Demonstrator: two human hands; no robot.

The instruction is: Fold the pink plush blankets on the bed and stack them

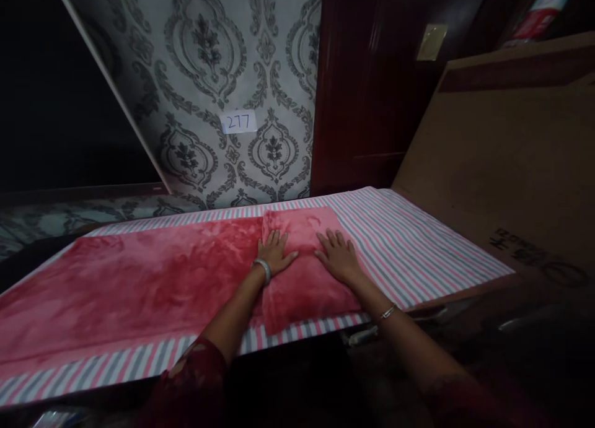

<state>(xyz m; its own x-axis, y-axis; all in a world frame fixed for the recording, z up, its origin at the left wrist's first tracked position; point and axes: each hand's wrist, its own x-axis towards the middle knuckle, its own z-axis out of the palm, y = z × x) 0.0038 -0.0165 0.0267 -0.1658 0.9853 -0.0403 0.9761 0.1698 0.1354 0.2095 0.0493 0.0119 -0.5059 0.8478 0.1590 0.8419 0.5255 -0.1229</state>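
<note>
A plush pink-red blanket (186,279) lies spread along the table, its right end folded over into a thicker panel (302,285). Flat on the left part of that folded panel rests my left hand (275,253), fingers spread, with a bracelet at the wrist. My right hand (339,254) presses on the panel's right side, its fingers also apart. Neither hand grips the fabric. Beneath the blanket is a striped pink, grey and white cloth (409,242), visible along the edges and across the right side.
A dark television screen (69,106) stands at the left. Behind the table is patterned wallpaper with a paper label (238,121) reading 277. A dark red door (362,93) is at the back, and a large cardboard box (506,149) leans at the right.
</note>
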